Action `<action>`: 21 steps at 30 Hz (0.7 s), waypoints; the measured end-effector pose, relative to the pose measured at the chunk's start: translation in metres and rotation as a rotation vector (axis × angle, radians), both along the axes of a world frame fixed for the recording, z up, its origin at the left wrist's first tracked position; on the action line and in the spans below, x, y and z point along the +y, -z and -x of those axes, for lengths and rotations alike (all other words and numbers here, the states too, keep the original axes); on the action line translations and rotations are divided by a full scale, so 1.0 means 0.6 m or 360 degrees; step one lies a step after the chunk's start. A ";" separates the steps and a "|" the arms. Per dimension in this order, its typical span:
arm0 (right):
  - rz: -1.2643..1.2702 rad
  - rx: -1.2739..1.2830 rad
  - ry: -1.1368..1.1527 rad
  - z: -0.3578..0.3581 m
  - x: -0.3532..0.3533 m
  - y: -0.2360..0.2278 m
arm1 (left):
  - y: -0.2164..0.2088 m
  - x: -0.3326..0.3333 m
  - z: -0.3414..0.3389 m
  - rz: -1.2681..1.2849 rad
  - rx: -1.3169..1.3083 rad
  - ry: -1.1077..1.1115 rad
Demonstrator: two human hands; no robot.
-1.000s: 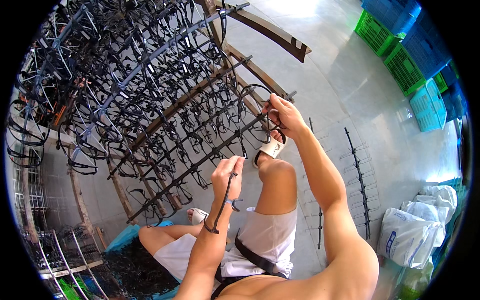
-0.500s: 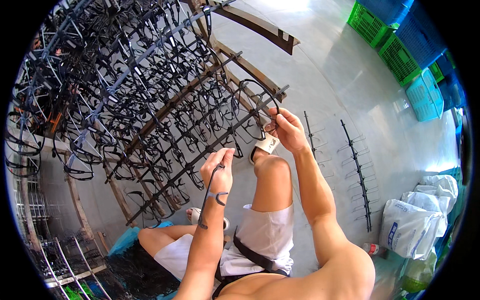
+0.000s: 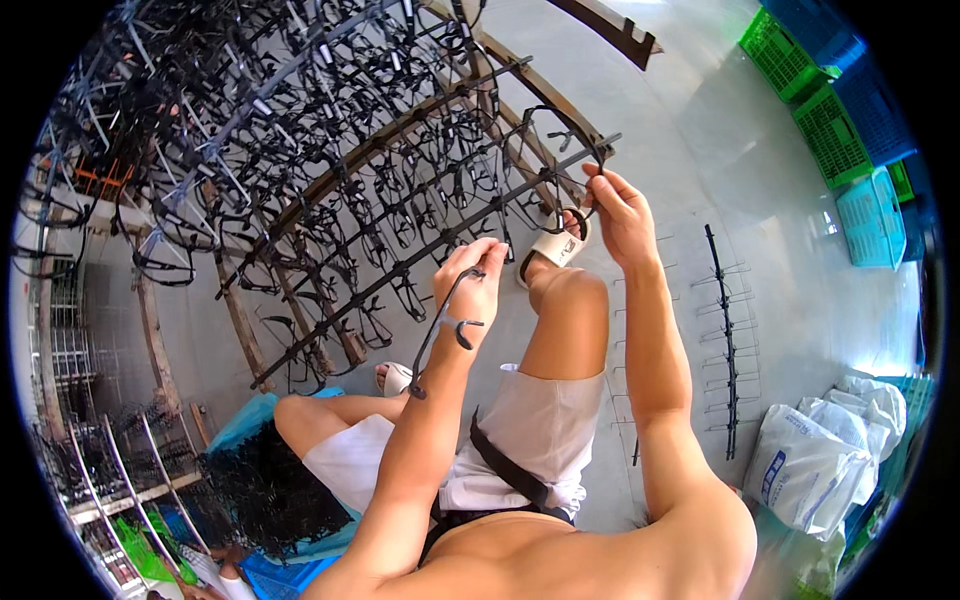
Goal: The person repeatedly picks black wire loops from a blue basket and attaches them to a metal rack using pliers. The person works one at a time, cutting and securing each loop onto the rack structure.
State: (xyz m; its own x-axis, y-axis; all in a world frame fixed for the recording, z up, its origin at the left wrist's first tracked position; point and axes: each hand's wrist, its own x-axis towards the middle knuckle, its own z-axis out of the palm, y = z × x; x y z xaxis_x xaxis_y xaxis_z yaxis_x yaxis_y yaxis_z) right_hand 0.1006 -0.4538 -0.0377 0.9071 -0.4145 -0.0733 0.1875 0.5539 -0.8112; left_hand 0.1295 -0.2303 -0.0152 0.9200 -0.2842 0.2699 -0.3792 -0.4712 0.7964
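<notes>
A dark rod (image 3: 372,293), hung with black spectacle frames, slants up to the right in front of me. My right hand (image 3: 626,215) is at its far right end, thumb and fingers pinching an arm of a black spectacle frame (image 3: 578,126) that hangs there. Lower and to the left, my left hand (image 3: 468,285) is closed on another black spectacle frame (image 3: 441,318). That one dangles down along my wrist and forearm, and my fingers partly hide its upper end. My left hand is apart from the rod.
Brown rack beams (image 3: 330,185) carry many more black frames at upper left. A spiked rod (image 3: 728,340) lies on the floor at right, near white plastic bags (image 3: 810,465). Green crates (image 3: 832,135) and a light blue basket (image 3: 870,220) stand beyond. A black heap (image 3: 270,490) lies by my left knee.
The whole view has shifted, so rack and hands appear further up and right. Both hands keep nearly the same places beside the rod and their same grips. Part of another person shows at lower left.
</notes>
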 end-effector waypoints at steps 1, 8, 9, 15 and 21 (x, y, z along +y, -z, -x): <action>0.0874 0.0372 0.0351 0.003 0.007 -0.006 | 0.004 0.006 0.001 0.0013 -0.0025 0.0018; 0.2082 -0.0973 -0.0818 0.055 0.170 -0.187 | -0.021 0.028 0.010 0.0012 -0.0774 0.0514; 0.1985 -0.0916 -0.0984 0.056 0.163 -0.186 | -0.002 0.030 -0.001 -0.0443 -0.0423 0.0526; 0.0986 -0.0197 0.0173 0.094 0.068 -0.178 | -0.002 0.030 0.021 -0.0398 -0.0091 0.0352; 0.1124 0.0459 0.0338 0.049 0.094 -0.165 | 0.010 0.018 0.025 -0.0199 -0.0033 0.0202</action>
State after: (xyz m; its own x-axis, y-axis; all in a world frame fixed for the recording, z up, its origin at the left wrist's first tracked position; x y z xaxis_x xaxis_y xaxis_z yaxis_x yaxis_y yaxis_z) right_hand 0.0713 -0.3972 0.0615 0.7885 -0.6129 0.0515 -0.0398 -0.1344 -0.9901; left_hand 0.1147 -0.2196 -0.0215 0.8691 -0.4305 0.2437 -0.4578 -0.5133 0.7259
